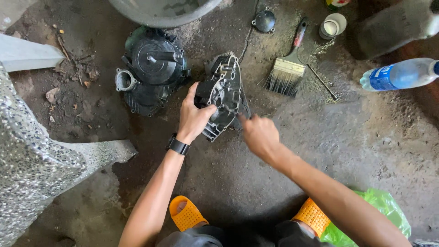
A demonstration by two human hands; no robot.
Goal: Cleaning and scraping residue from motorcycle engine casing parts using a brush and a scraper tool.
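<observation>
Orange sandals [185, 212] are poking out at the bottom, so the person is crouching right over the dirty concrete floor [366, 151]. Their left hand [193, 116], with a black watch [178, 146] on the wrist, is gripping the left edge of a metal engine cover [224, 96], thumb hooked over the rim and fingers wrapping behind it. The cover is standing tilted on the floor, inside face toward the camera. The right hand [259, 135] is pressing up against its lower right edge with fingers curled, and I can't tell whether it's pinching something thin or just poking at the rim.

That cover is looking like cast metal to me: stiff, fairly heavy, probably greasy, so holding the thick outer rim like this is likely the safest bet, away from the thin inner ribs.

Left of the gripping hand, a bigger dark engine part [153, 68] is sitting on the floor. Beyond the cover, a paintbrush [288, 68] is lying bristles down, with a small white cup [333, 25] past it; can't see what's in it. Further right, a clear plastic bottle [398, 73] is lying on its side, contents hard to judge. A green plastic bag [379, 215] is bunching up near the right sandal, and a grey basin [160, 9] is peeking in at the far edge, its inside hidden.
</observation>
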